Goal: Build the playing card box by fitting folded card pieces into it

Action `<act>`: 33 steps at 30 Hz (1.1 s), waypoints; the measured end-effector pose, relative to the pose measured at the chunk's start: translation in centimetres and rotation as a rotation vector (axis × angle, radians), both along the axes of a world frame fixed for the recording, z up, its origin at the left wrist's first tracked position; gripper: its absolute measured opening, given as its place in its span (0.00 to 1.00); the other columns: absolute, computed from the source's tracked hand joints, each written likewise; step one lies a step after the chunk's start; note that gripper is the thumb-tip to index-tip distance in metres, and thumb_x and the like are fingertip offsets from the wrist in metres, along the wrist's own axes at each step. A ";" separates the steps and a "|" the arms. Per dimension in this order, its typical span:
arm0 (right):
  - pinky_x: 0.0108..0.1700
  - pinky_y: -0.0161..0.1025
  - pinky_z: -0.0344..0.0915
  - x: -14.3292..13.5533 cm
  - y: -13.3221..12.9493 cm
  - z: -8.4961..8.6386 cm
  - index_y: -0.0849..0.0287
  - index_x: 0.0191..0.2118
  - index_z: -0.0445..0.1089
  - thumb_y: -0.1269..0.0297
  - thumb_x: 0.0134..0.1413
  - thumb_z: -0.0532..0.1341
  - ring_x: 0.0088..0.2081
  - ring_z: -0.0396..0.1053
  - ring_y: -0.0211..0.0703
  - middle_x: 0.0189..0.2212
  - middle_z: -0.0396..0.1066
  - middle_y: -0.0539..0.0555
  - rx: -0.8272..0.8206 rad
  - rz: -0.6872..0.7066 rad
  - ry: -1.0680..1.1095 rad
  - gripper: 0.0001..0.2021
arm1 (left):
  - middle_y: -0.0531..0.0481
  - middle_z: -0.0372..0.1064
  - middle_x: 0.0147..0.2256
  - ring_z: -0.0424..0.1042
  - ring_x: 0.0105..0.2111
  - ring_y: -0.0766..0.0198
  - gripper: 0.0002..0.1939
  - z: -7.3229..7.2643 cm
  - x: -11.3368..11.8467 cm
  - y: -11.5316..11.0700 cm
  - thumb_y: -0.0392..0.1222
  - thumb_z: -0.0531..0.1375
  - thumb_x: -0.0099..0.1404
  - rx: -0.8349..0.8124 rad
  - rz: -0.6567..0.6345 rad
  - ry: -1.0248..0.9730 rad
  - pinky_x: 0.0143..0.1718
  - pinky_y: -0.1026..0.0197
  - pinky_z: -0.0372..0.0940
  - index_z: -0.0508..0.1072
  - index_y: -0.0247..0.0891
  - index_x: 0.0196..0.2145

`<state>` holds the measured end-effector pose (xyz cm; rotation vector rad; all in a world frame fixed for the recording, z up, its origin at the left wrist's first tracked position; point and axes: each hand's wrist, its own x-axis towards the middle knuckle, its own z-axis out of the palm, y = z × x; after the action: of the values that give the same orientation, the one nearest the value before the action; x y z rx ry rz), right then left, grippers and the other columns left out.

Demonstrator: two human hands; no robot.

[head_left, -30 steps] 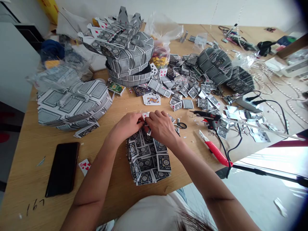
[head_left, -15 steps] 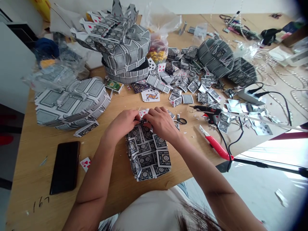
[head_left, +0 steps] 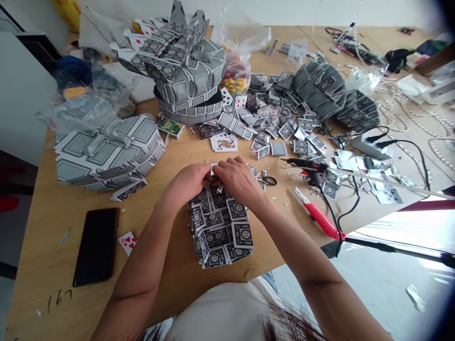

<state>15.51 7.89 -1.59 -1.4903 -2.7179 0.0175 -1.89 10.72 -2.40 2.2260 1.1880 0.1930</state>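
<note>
Head cam: both my left hand (head_left: 190, 183) and right hand (head_left: 237, 182) pinch a card piece at the card-covered block's (head_left: 218, 232) far end, so pressing too hard could crease it.

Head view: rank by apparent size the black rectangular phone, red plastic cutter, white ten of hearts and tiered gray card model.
Tiered gray card model
Black phone
Red cutter
Ten of hearts
</note>
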 end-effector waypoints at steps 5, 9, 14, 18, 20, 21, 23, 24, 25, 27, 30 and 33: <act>0.38 0.42 0.46 -0.8 0.9 1.0 0.62 0.37 0.71 0.76 0.59 0.55 0.32 0.65 0.45 0.32 0.74 0.56 -0.065 -0.024 -0.072 0.08 | 0.48 0.76 0.38 0.75 0.39 0.55 0.11 -0.1 0.3 -0.2 0.30 0.58 0.60 0.027 0.000 0.003 0.37 0.60 0.65 0.68 0.39 0.41; 0.37 0.41 0.46 -1.0 1.3 1.0 0.63 0.37 0.71 0.78 0.57 0.54 0.31 0.65 0.44 0.31 0.75 0.57 -0.098 -0.044 -0.098 0.09 | 0.46 0.77 0.39 0.76 0.40 0.55 0.15 0.0 0.1 -0.2 0.29 0.58 0.60 0.020 0.023 -0.010 0.36 0.60 0.65 0.66 0.38 0.45; 0.37 0.41 0.46 0.0 1.5 0.1 0.61 0.35 0.69 0.75 0.60 0.53 0.29 0.62 0.42 0.29 0.72 0.53 -0.047 0.060 -0.025 0.09 | 0.48 0.76 0.35 0.75 0.37 0.56 0.03 0.3 0.0 -0.2 0.34 0.62 0.60 0.036 0.055 0.062 0.38 0.59 0.65 0.71 0.38 0.33; 0.36 0.39 0.46 0.9 0.8 0.1 0.59 0.34 0.68 0.72 0.60 0.55 0.28 0.60 0.40 0.28 0.70 0.51 -0.059 0.079 0.051 0.06 | 0.48 0.75 0.33 0.74 0.35 0.57 0.03 0.5 0.1 -0.4 0.34 0.62 0.60 0.038 0.063 0.092 0.35 0.60 0.64 0.72 0.38 0.32; 0.36 0.39 0.47 1.1 0.4 0.2 0.57 0.32 0.68 0.72 0.60 0.55 0.28 0.60 0.40 0.27 0.69 0.50 -0.061 0.089 0.067 0.07 | 0.49 0.75 0.32 0.73 0.33 0.58 0.03 0.6 0.2 -0.5 0.33 0.63 0.60 0.028 0.061 0.087 0.33 0.61 0.63 0.72 0.38 0.31; 0.37 0.40 0.47 1.2 0.2 0.2 0.57 0.32 0.68 0.72 0.60 0.54 0.28 0.60 0.40 0.27 0.69 0.50 -0.055 0.100 0.064 0.08 | 0.49 0.75 0.32 0.73 0.33 0.58 0.03 0.6 0.2 -0.5 0.33 0.63 0.60 0.021 0.060 0.082 0.33 0.60 0.63 0.72 0.38 0.31; 0.38 0.40 0.47 1.2 0.0 0.0 0.57 0.32 0.68 0.73 0.61 0.54 0.29 0.60 0.41 0.27 0.69 0.50 -0.023 0.119 0.048 0.09 | 0.48 0.75 0.33 0.73 0.34 0.57 0.03 0.5 0.3 -0.6 0.33 0.64 0.60 0.002 0.057 0.076 0.34 0.60 0.63 0.72 0.38 0.31; 0.38 0.41 0.47 1.2 0.0 -0.1 0.57 0.32 0.68 0.73 0.61 0.54 0.30 0.60 0.42 0.28 0.69 0.50 -0.006 0.126 0.043 0.10 | 0.48 0.75 0.33 0.73 0.35 0.57 0.04 0.5 0.3 -0.6 0.33 0.64 0.59 -0.007 0.058 0.077 0.35 0.60 0.63 0.71 0.38 0.31; 0.38 0.41 0.47 1.2 0.0 -0.3 0.57 0.32 0.68 0.74 0.61 0.54 0.30 0.61 0.42 0.28 0.70 0.51 0.008 0.127 0.040 0.10 | 0.47 0.75 0.34 0.74 0.35 0.56 0.04 0.5 0.3 -0.6 0.33 0.64 0.59 -0.016 0.061 0.080 0.36 0.59 0.63 0.71 0.37 0.31; 0.38 0.41 0.48 1.1 0.2 -0.6 0.57 0.32 0.69 0.74 0.60 0.54 0.31 0.61 0.42 0.29 0.71 0.51 0.007 0.121 0.050 0.10 | 0.47 0.75 0.34 0.74 0.36 0.56 0.04 0.5 0.3 -0.6 0.33 0.64 0.59 -0.031 0.064 0.088 0.36 0.59 0.63 0.71 0.37 0.31; 0.39 0.41 0.49 1.2 0.7 -0.6 0.57 0.31 0.69 0.76 0.58 0.54 0.32 0.62 0.42 0.30 0.72 0.51 -0.045 0.109 0.081 0.10 | 0.47 0.75 0.33 0.73 0.35 0.56 0.04 0.5 0.3 -0.5 0.33 0.63 0.61 -0.039 0.047 0.086 0.36 0.59 0.63 0.71 0.37 0.29; 0.39 0.41 0.49 1.1 1.4 -0.2 0.57 0.29 0.70 0.76 0.56 0.55 0.32 0.62 0.42 0.29 0.72 0.51 -0.110 0.113 0.090 0.10 | 0.48 0.74 0.32 0.74 0.34 0.56 0.05 0.5 0.4 -0.3 0.33 0.62 0.61 -0.022 0.022 0.089 0.35 0.59 0.63 0.70 0.38 0.28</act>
<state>16.65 9.28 -1.76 -1.3237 -2.7650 0.2359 -1.47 10.38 -1.91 2.2228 1.2567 0.0899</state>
